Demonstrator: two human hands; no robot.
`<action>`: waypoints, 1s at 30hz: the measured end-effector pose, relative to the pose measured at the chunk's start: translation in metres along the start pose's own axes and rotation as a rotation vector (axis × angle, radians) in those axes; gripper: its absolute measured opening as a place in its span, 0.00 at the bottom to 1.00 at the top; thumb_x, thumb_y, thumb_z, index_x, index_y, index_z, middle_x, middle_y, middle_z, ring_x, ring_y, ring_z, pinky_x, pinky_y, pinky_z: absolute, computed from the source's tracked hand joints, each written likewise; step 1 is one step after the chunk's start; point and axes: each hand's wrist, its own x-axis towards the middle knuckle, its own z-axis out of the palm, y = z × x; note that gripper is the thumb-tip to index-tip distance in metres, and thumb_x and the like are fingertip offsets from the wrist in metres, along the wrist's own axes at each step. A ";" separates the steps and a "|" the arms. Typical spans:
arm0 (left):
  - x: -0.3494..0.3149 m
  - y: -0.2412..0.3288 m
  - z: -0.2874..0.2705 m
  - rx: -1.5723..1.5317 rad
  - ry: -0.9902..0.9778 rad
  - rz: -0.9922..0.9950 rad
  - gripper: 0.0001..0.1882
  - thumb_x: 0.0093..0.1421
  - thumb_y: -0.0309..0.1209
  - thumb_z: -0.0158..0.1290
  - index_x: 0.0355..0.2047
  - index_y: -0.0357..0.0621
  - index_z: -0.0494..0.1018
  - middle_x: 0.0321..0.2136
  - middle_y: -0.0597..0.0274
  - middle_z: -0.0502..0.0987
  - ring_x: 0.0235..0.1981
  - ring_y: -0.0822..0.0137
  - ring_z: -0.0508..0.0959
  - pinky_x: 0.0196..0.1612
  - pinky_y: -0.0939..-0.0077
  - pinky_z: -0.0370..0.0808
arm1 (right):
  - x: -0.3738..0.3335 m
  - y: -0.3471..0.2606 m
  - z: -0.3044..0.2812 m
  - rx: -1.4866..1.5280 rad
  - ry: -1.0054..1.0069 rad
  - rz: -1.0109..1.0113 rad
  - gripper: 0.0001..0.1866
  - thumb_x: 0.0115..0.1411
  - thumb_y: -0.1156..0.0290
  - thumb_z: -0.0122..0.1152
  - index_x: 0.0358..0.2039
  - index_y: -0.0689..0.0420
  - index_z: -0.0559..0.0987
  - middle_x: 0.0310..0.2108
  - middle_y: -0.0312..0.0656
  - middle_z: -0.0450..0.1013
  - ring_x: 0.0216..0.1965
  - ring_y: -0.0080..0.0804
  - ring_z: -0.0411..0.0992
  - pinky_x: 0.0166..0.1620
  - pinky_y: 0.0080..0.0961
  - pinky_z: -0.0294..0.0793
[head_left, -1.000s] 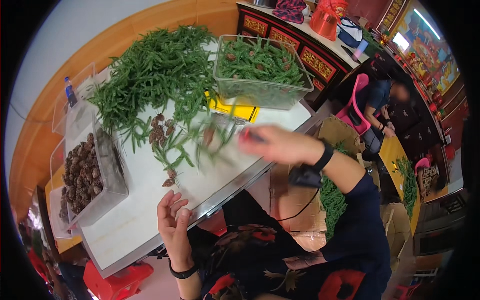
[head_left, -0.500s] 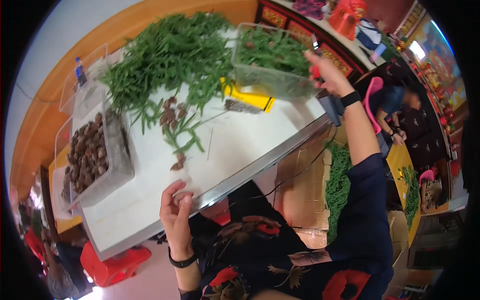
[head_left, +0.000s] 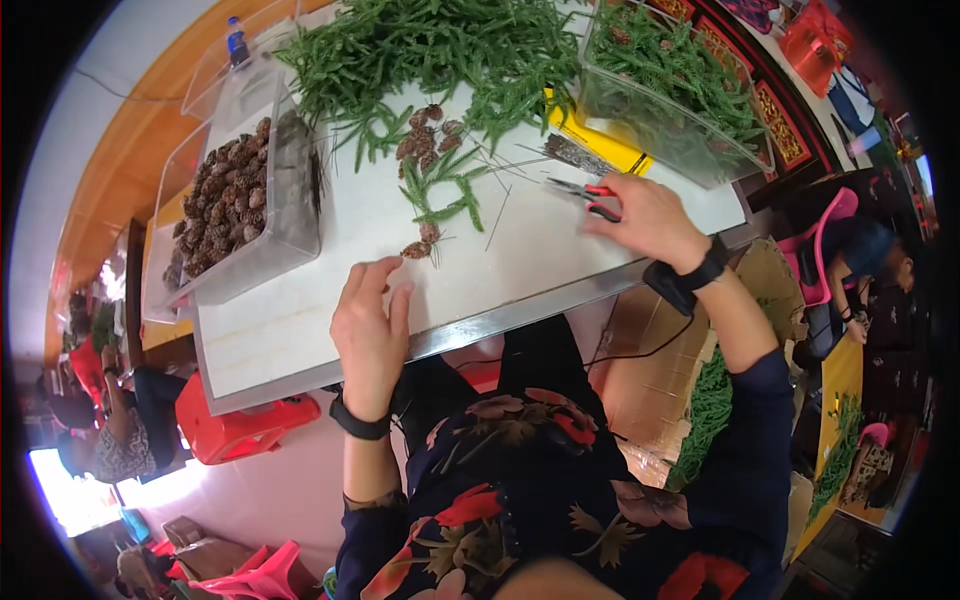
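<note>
My right hand is closed around red-handled pliers, above the right part of the white table, with the jaws pointing left. My left hand is at the table's near edge, thumb apart from the fingers and nothing visible in it. Its fingertips lie next to two small pine cones with thin wires sticking out. Just beyond them is a curled green sprig. A cluster of brown pine cones sits farther back. Loose thin wires lie between the hands.
A heap of green artificial sprigs covers the table's far side. To the left stands a clear bin of pine cones; a clear bin of sprigs stands at right. A yellow packet bears wires. A cardboard box is below.
My right hand has come away from the right-hand bin, down and left over the table, holding the pliers. My left hand's fingertips are nearer the two pine cones. The whole view has shifted.
</note>
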 end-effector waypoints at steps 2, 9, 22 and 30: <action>0.008 -0.002 0.004 0.089 0.015 0.082 0.15 0.51 0.21 0.55 0.42 0.41 0.73 0.35 0.58 0.75 0.32 0.58 0.76 0.35 0.69 0.73 | 0.008 -0.009 0.013 -0.010 -0.050 0.053 0.26 0.49 0.52 0.67 0.41 0.57 0.75 0.35 0.46 0.72 0.37 0.45 0.72 0.40 0.39 0.72; 0.032 -0.008 0.032 0.236 -0.033 0.289 0.16 0.49 0.20 0.53 0.40 0.43 0.73 0.33 0.57 0.75 0.31 0.54 0.75 0.36 0.63 0.73 | 0.018 0.000 0.047 -0.061 0.130 -0.077 0.29 0.48 0.50 0.68 0.43 0.58 0.73 0.39 0.50 0.68 0.45 0.50 0.67 0.44 0.40 0.71; 0.050 -0.031 0.009 -0.840 -0.241 -0.231 0.13 0.60 0.24 0.49 0.46 0.37 0.71 0.34 0.60 0.78 0.32 0.67 0.79 0.35 0.77 0.75 | 0.034 -0.022 0.047 0.023 0.394 -0.273 0.25 0.49 0.59 0.69 0.44 0.57 0.74 0.35 0.44 0.69 0.37 0.42 0.69 0.40 0.34 0.69; 0.089 -0.028 0.011 -1.481 -0.368 -0.358 0.12 0.62 0.26 0.47 0.46 0.35 0.70 0.36 0.57 0.77 0.32 0.69 0.80 0.36 0.82 0.77 | 0.075 -0.111 0.038 0.969 0.080 -0.358 0.20 0.56 0.71 0.64 0.49 0.60 0.74 0.36 0.36 0.73 0.32 0.16 0.70 0.32 0.15 0.69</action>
